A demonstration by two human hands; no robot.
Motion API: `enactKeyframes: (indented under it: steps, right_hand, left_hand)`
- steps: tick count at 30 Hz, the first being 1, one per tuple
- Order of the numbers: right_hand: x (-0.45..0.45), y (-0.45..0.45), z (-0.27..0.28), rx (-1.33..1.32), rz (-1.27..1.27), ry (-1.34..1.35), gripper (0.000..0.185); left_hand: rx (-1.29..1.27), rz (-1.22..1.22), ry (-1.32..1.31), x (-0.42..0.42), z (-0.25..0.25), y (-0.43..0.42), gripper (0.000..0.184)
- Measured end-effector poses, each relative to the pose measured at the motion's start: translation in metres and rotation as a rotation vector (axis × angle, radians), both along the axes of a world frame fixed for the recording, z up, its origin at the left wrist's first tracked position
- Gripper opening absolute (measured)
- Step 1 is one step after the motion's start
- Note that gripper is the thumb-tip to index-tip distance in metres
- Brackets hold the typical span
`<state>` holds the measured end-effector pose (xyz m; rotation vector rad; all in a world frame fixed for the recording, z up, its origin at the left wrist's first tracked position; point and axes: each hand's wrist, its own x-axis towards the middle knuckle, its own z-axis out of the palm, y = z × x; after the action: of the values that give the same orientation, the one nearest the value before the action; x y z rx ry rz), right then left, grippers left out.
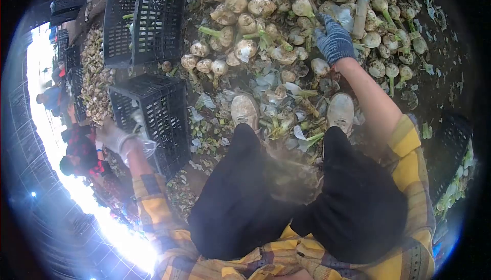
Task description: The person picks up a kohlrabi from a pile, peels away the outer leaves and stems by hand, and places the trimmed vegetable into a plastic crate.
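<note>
My left hand (116, 138), in a pale glove, is stretched out beside a black slatted plastic crate (166, 119). Motion smears its fingers, so whether it holds anything cannot be made out. On the other side, my right hand (335, 42) wears a blue-grey knitted glove and reaches into a heap of dirty white bulbs (245, 24) that look like garlic, with cut green stems. Its fingers are apart, with no bulb visibly gripped. A pale stick-like handle (360, 16) lies right next to these fingers, along with a thin whitish peel (343, 18).
Another black crate (158, 21) stands tilted at the upper left, holding some bulbs. Loose skins and leaves (207, 103) litter the ground around my shoes (244, 110). A further bulb heap (97, 75) and a person in red-and-black clothing (82, 147) are at left; one more crate (450, 147) is at right.
</note>
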<state>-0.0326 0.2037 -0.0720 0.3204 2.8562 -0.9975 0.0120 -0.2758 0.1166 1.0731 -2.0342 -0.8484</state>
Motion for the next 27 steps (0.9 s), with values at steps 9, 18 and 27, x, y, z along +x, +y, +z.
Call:
enactKeyframes:
  steps: [9,18,27]
  right_hand:
    - [0.008,-0.005,0.072,-0.617,0.149,-0.211,0.029]
    - [0.037,-0.037,0.060,-1.116,-0.036,-0.460,0.030]
    - [0.049,-0.047,0.038,-0.677,0.272,-0.274,0.027]
  left_hand:
    - [0.802,-0.971,-0.360,-0.026,-0.091,0.229,0.044]
    - [1.021,-0.802,-0.421,-0.007,-0.094,0.284,0.049]
    - [0.123,-1.263,-0.224,0.004,-0.139,0.274,0.035]
